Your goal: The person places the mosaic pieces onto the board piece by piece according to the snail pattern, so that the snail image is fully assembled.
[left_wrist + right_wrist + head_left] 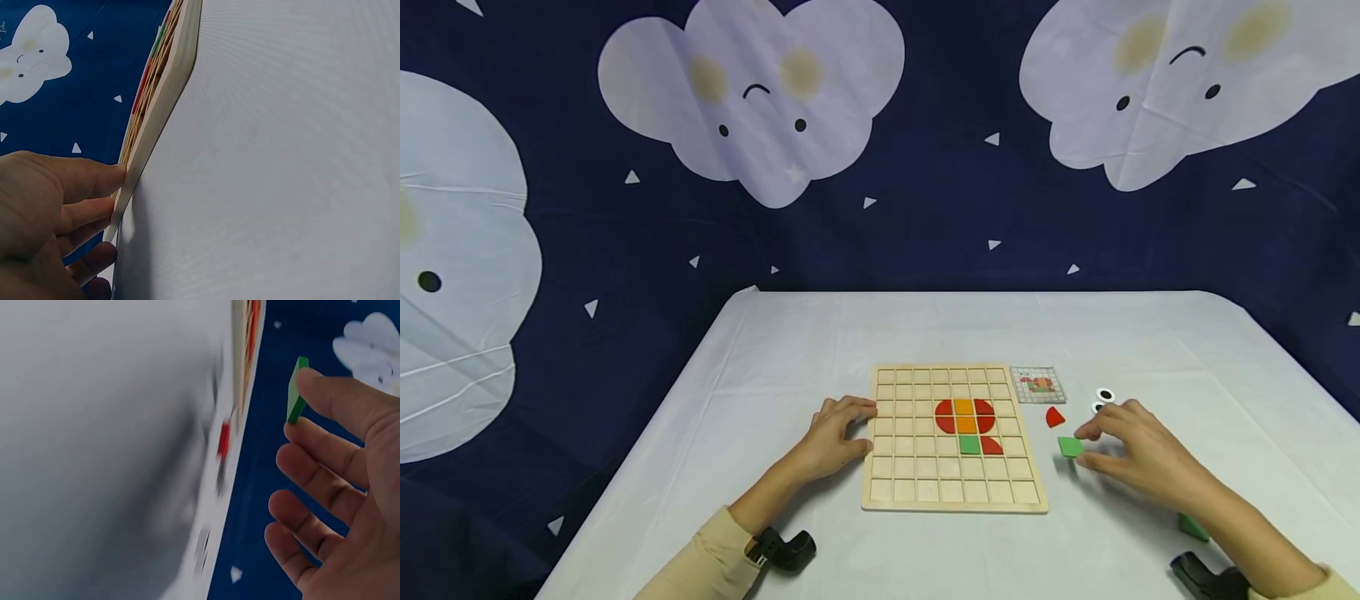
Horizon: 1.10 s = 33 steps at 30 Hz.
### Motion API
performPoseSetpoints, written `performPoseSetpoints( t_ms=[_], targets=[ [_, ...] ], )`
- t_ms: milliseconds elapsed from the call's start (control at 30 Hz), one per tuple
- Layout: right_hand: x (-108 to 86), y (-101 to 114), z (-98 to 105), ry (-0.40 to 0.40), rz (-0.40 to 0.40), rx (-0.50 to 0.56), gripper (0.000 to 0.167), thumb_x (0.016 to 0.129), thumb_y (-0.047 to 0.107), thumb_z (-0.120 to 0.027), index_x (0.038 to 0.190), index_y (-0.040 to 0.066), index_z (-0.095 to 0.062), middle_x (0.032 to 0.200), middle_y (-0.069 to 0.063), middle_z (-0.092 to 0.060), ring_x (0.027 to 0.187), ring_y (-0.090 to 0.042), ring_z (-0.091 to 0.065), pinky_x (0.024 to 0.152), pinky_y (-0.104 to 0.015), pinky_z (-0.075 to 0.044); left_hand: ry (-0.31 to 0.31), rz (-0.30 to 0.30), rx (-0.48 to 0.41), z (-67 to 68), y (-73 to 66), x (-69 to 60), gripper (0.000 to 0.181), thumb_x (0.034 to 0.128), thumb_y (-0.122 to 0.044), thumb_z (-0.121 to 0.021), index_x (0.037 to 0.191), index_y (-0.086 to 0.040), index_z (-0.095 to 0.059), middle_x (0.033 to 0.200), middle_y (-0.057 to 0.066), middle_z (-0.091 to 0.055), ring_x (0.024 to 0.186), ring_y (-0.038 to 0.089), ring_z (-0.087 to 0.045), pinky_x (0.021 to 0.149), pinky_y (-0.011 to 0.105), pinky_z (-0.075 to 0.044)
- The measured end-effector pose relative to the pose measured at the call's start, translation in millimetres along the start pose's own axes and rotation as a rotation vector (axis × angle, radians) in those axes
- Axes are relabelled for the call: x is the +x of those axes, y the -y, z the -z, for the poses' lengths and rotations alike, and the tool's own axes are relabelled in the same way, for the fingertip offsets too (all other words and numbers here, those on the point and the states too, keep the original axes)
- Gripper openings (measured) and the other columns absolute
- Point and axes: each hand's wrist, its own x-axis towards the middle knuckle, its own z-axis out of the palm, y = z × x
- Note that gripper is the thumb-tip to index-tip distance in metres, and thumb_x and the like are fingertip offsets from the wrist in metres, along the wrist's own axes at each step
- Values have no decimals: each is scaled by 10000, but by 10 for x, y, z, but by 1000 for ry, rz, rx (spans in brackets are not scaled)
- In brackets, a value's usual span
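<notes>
Head view, lower right: the right hand pinches a green tile by its edges, a slight hold that could let it slip. At lower centre, the left hand, fingers relaxed, touches the wooden board; uneven pressure might jog its laid pieces.

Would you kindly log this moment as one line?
left hand: touching gridded wooden board, left edge | right hand: pinching green square tile | on board: red, orange, green pieces | loose: red quarter-circle tile
</notes>
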Motion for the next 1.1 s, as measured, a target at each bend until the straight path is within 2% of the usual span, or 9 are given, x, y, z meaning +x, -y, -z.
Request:
performPoseSetpoints(
  t_ms=[233,333,400,467,567,633,767,1000,1100],
  targets=[
    [285,374,-203,-17,64,55,220,692,230,-808,887,199,-712,909,78,-650,873,-133,-472,750,-351,-396,2,3,-3,6,-5,-7,447,782,-95,-695,1222,-71,-615,1319,-24,-548,1071,152,-406,851,335,-254],
    [383,518,-295,-15,76,94,210,701,211,-800,887,171,-712,907,47,-655,1020,-271,-545,894,-454,-423,-1,7,-4,3,-6,-10,446,781,-95,-695,1219,-69,-617,1319,-23,-548,1073,154,-407,851,339,-255],
    [441,607,-356,-8,88,107,194,706,211,-794,873,162,-707,898,39,-646,1021,-310,-546,926,-501,-404,-1,11,0,-2,-4,-11,446,782,-99,-695,1220,-72,-617,1322,-24,-547,1076,154,-407,855,342,-256],
    [491,686,-417,1,97,106,182,708,221,-791,858,165,-704,873,57,-634,979,-273,-548,911,-468,-417,-2,13,3,-8,0,-11,445,782,-102,-696,1219,-75,-618,1324,-25,-547,1077,155,-407,858,347,-258],
    [551,782,-503,10,112,75,192,700,263,-795,849,180,-706,825,88,-614,806,-108,-449,752,-319,-396,-1,13,8,-12,0,-11,445,783,-106,-697,1220,-81,-618,1326,-31,-547,1077,151,-405,861,349,-258],
    [576,826,-545,10,123,68,198,699,271,-796,850,180,-706,809,96,-607,782,-75,-419,711,-281,-359,-2,12,5,-12,-1,-11,445,783,-106,-697,1220,-81,-618,1325,-32,-547,1072,149,-403,860,348,-257],
    [620,886,-612,11,134,61,214,692,281,-804,846,171,-703,791,95,-590,758,-74,-398,697,-263,-342,-3,8,4,-12,1,-8,444,783,-103,-696,1220,-74,-618,1323,-24,-549,1065,153,-406,858,349,-257],
    [681,954,-688,84,101,64,191,700,330,-794,820,210,-706,756,127,-536,736,-73,-361,683,-236,-313,-4,11,16,-19,6,-14,444,785,-107,-698,1220,-71,-617,1322,-21,-549,1064,155,-410,850,341,-262],
    [699,982,-699,89,110,52,194,702,350,-793,819,222,-705,762,134,-534,738,-73,-356,687,-239,-308,-10,11,14,-18,5,-11,445,785,-104,-698,1221,-72,-616,1325,-24,-547,1060,156,-409,846,334,-260]
  ],
)
